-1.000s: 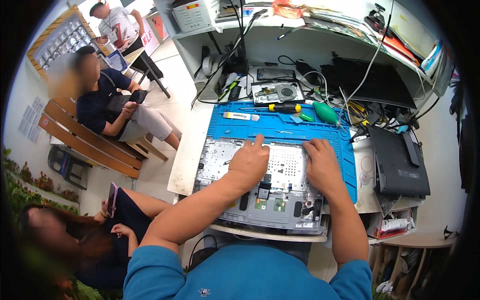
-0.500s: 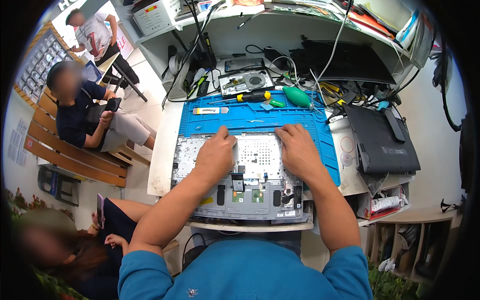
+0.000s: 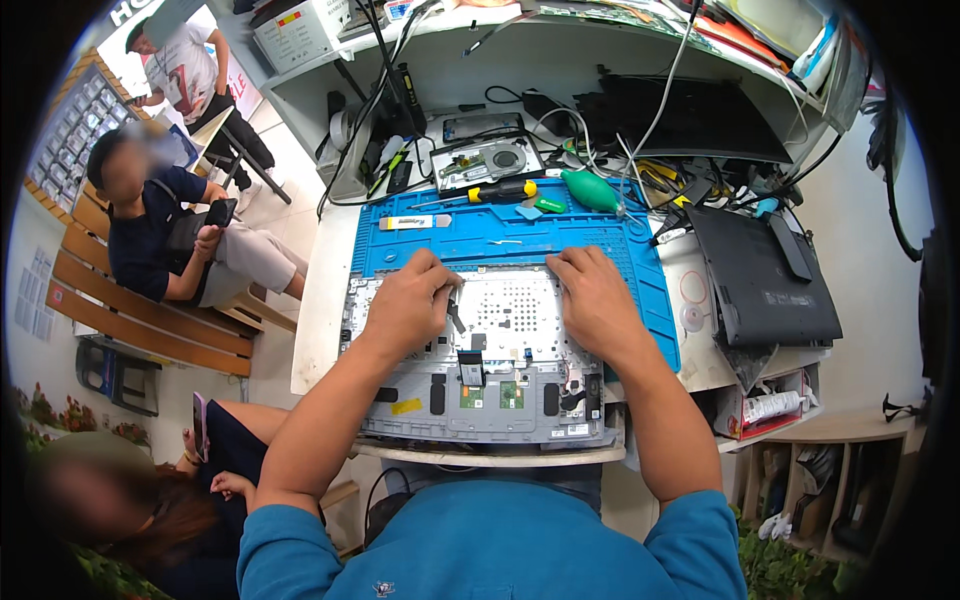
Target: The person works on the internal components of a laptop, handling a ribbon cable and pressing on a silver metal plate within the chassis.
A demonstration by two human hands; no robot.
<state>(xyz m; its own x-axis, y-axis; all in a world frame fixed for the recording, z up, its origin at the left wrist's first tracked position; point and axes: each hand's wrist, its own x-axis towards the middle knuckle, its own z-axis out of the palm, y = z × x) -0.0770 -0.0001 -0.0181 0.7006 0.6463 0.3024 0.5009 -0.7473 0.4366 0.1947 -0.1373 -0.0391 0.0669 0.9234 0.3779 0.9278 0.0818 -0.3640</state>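
Note:
A silver-grey laptop chassis (image 3: 515,310) lies inside up on the bench, its far part on a blue work mat (image 3: 470,232). Over its far left area, my left hand (image 3: 408,303) is closed, thumb and fingers pressed together; what they pinch is hidden. A short black strip (image 3: 457,318) shows just below those fingertips, and I cannot tell if they touch it. My right hand (image 3: 598,300) grips the chassis's far right edge with bent fingers. A black ribbon cable (image 3: 471,367) stands up from the chassis's middle. Small green boards (image 3: 511,394) sit near the front.
Beyond the chassis lie a yellow-black screwdriver (image 3: 503,192), a green air blower (image 3: 590,190) and an opened drive-like device (image 3: 487,165). A black laptop cover (image 3: 765,280) leans at right among tangled cables. Seated people (image 3: 150,235) are at left, a bench (image 3: 150,300) beside them.
My left hand has shifted slightly left and nearer to me, uncovering the black strip and more of the metal plate. My right hand has barely moved.

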